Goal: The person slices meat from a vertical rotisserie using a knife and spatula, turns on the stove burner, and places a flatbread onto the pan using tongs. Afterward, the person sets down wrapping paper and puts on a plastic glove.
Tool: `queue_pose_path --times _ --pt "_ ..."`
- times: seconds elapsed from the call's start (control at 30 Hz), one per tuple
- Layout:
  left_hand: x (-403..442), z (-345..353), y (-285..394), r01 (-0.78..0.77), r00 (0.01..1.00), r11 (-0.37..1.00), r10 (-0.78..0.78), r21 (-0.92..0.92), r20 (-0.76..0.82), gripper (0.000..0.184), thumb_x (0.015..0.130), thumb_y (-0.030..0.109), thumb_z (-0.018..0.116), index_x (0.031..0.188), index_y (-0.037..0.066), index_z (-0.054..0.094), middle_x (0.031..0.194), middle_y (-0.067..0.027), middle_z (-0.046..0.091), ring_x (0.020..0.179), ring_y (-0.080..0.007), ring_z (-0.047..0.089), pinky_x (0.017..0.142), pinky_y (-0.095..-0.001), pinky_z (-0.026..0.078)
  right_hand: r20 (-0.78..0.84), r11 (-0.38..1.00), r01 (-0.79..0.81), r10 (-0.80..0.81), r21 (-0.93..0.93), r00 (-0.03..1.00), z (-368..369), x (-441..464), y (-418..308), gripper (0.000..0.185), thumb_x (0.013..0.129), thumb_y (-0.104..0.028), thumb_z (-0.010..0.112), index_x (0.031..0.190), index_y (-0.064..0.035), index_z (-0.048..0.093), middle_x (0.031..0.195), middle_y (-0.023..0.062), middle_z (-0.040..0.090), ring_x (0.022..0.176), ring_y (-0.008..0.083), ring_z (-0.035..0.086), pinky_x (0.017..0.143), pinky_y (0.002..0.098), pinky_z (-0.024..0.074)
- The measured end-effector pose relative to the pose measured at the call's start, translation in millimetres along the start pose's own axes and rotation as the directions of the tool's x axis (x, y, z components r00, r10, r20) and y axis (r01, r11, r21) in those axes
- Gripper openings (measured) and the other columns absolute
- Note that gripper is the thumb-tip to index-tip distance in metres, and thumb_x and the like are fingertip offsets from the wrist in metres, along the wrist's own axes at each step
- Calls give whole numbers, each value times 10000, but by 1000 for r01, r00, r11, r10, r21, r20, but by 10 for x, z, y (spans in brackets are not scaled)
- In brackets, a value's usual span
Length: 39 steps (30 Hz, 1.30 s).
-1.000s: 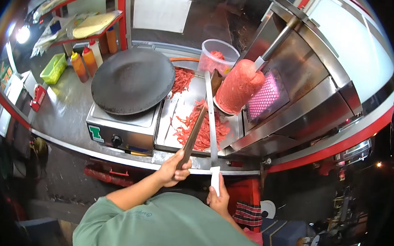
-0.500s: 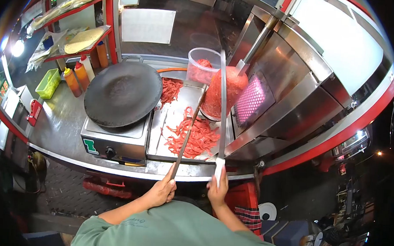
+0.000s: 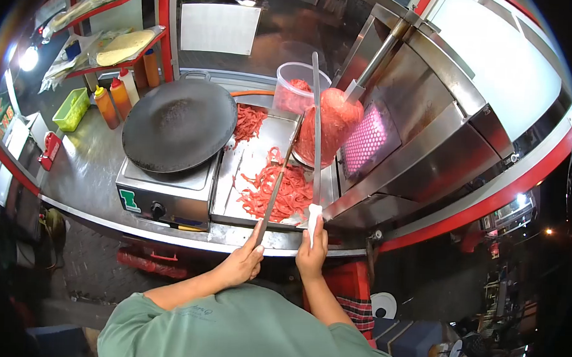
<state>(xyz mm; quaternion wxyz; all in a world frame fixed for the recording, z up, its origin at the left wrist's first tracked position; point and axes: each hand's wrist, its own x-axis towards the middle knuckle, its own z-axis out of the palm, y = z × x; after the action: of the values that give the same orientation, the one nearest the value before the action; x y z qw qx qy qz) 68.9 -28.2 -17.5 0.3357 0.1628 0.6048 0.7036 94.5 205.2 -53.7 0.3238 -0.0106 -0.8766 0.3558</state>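
Advanced across the meat cone (image 3: 336, 120), the white-handled knife (image 3: 317, 154), clasped by the right hand (image 3: 312, 253), appears mid-shaving, calling for steady blade contact; the left hand (image 3: 242, 266) grips a slender utensil (image 3: 279, 181).

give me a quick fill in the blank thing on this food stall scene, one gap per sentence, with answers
The right hand grips a long knife by its ____ handle. The left hand holds a slim tool that passes over ____ meat strips. The squeeze bottle nearest the green basket has a ____ cap. The dotted panel beside the meat cone glows ____.

Missing words, in order: white; red; yellow; pink.
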Motion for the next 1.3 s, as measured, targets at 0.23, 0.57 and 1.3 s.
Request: queue_pose_path --times 0.23,0.57,1.3 --pt "103 -6 129 12 999 997 -9 80 -34 709 1154 277 394 1698 231 -58 768 -31 449 587 -123 497 551 -312 493 59 994 -112 111 19 992 -229 -1017 141 549 1002 13 591 1531 62 455 1206 295 624 1032 443 630 914 475 516" --pt "257 1 124 -24 999 1000 24 19 -28 695 1160 244 369 1697 279 -71 747 -4 413 578 -110 446 526 -292 461 34 998 -52 53 -34 998 -226 -805 176 536 1011 2 587 1533 34 473 1184 265 634 1032 412 639 915 455 525" --pt "503 129 117 -44 999 975 46 -220 1 681 1163 305 366 1690 359 -62 853 -15 418 615 -100 438 543 -268 447 113 989 -70 85 -132 990 -214 -108 -148 554 1024 -31 575 1561 7 445 1133 261 612 989 420 622 887 455 514"
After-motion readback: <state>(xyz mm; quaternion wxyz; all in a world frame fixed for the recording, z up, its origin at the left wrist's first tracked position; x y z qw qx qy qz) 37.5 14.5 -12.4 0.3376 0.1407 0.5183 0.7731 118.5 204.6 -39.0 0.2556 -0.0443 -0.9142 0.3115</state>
